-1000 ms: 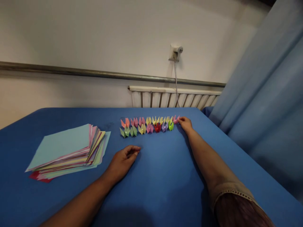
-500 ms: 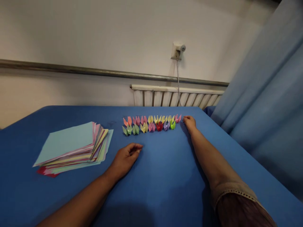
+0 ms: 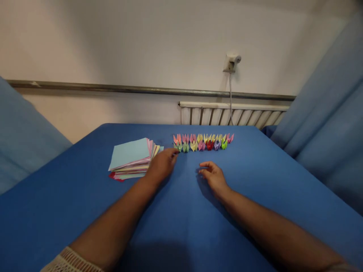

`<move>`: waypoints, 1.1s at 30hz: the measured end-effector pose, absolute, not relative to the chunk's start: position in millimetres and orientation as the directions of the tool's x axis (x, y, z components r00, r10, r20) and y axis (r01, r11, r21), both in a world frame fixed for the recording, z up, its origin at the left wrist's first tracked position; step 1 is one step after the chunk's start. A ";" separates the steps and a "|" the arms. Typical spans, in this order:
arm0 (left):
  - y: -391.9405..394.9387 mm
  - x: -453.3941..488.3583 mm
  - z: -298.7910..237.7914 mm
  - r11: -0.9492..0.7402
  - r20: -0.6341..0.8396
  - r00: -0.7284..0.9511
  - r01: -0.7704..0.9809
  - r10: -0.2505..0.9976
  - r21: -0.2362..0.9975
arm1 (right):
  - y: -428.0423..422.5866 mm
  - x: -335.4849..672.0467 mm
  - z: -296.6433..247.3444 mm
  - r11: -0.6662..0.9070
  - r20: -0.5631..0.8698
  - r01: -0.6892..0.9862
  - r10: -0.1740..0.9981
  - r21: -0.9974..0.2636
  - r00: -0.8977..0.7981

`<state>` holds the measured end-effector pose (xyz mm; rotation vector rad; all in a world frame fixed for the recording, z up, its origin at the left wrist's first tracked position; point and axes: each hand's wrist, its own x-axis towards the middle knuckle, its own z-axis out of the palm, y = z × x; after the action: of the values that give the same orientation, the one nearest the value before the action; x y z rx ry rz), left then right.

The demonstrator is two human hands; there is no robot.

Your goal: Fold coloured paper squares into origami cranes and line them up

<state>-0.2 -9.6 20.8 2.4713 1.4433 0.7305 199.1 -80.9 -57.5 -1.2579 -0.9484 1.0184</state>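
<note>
A blue-covered worktop point(image 3: 181, 226) filled most of the view, with blue curtains point(image 3: 326, 113) hanging to either side and a white radiator point(image 3: 232, 117) against the wall behind it. On the far left part of the worktop lay a fanned stack of coloured sheets point(image 3: 129, 153), pale blue on top. Just right of it stood two short rows of small folded paper figures point(image 3: 202, 141), packed close together in pink, yellow, green, red and purple.

The left hand point(image 3: 163, 164) lay palm down between the stack and the rows. Its fingers were loosely stretched and held nothing, with the tips just beside the nearest green figure. Whether they touched it could not be told. The right hand point(image 3: 214, 175) rested on the cloth, near the rows but apart from them, half curled and empty.

The figures looked light and stood almost touching. A careless nudge from the left fingertips would likely tip the end one into its neighbours and upset the line. A drag of the left wrist could also catch the splayed edges of the stack and scatter its sheets. Pulling on the cloth would shake both.
</note>
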 end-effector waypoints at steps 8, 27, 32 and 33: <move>29.3 -122.4 49.9 -0.115 -0.006 0.116 0.993 0.993 0.035 | -77.6 201.8 -63.6 0.055 0.059 0.034 0.992 -0.998 0.115; 32.2 -115.9 48.5 0.023 0.062 -0.022 1.000 0.998 -0.012 | -69.0 217.1 -57.7 0.037 0.046 -0.066 0.990 -0.997 -0.137; 27.8 -115.0 53.7 0.060 0.012 -0.061 0.996 0.998 0.073 | -70.4 216.8 -57.4 0.066 0.075 -0.062 0.986 -0.996 -0.147; 27.9 -115.5 54.5 0.060 0.009 -0.061 0.993 0.998 0.098 | -70.8 216.8 -57.1 0.068 0.076 -0.063 0.986 -0.996 -0.148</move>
<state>-115.5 27.9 54.5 2.1100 2.2414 0.1196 216.8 -70.8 -57.1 -1.0377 -1.3080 1.2907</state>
